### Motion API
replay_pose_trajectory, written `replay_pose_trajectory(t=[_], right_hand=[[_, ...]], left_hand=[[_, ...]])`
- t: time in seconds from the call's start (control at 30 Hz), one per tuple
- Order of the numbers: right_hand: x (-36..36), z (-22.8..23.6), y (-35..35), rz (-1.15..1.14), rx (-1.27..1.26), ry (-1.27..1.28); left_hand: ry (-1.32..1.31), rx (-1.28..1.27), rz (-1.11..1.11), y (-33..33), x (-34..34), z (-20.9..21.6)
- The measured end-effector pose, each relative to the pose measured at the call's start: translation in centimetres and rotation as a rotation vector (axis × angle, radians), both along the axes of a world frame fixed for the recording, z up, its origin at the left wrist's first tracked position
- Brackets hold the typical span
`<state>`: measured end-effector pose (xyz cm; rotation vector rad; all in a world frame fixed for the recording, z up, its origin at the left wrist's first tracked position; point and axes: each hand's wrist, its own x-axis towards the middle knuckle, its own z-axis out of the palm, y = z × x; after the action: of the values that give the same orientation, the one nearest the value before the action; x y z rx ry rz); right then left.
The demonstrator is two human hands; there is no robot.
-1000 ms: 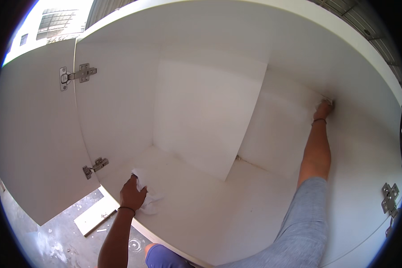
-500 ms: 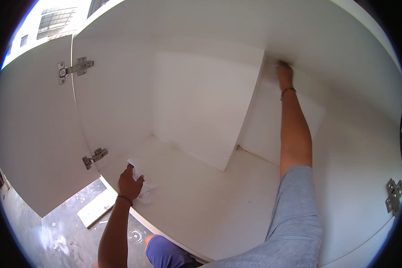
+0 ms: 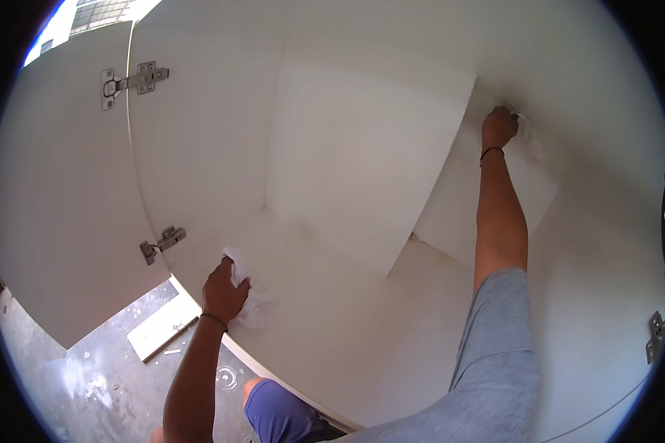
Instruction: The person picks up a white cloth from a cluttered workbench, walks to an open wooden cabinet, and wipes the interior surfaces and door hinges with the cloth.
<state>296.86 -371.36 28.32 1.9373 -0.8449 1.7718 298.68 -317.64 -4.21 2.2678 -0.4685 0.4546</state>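
I am reaching into a white cabinet (image 3: 347, 347). My left hand (image 3: 225, 289) rests at its front left edge, with thumb and fingers closed on a crumpled white cloth (image 3: 253, 306) that lies on the cabinet's bottom panel. Deep inside, my right hand (image 3: 500, 127) is raised high near the back, just right of an upright white divider panel (image 3: 369, 162). Its fingers are closed on another pale cloth (image 3: 530, 140), which trails to the right against the white surface. The fingertips of the right hand are partly hidden.
At the left a white door (image 3: 59, 199) stands open on an upper metal hinge (image 3: 133, 83) and a lower hinge (image 3: 162, 245). Another hinge (image 3: 655, 338) sits at the right rim. A white board (image 3: 159, 332) lies on the grey floor (image 3: 118, 384) below.
The view has shifted, so the cabinet sits further right. My right hand has come slightly lower beside the divider, and its cloth now shows. My left hand stays on its cloth.
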Motion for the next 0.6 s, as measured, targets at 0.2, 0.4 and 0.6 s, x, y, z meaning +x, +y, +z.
replay_pose_trajectory(t=[0.2,0.4,0.6], right_hand=[[7.3,-1.6,-3.7,0.735,-0.057,-0.136],[3.2,1.9,1.9,1.386,0.642,-0.258],[0.8,-1.5,10.5,1.510,0.351,-0.330]], left_hand=[[-0.005,0.010,0.015,-0.3,-0.4,1.0],[-0.010,0.058,0.017,-0.5,-0.5,1.0],[0.037,0.070,0.071,0.6,-0.7,0.9]])
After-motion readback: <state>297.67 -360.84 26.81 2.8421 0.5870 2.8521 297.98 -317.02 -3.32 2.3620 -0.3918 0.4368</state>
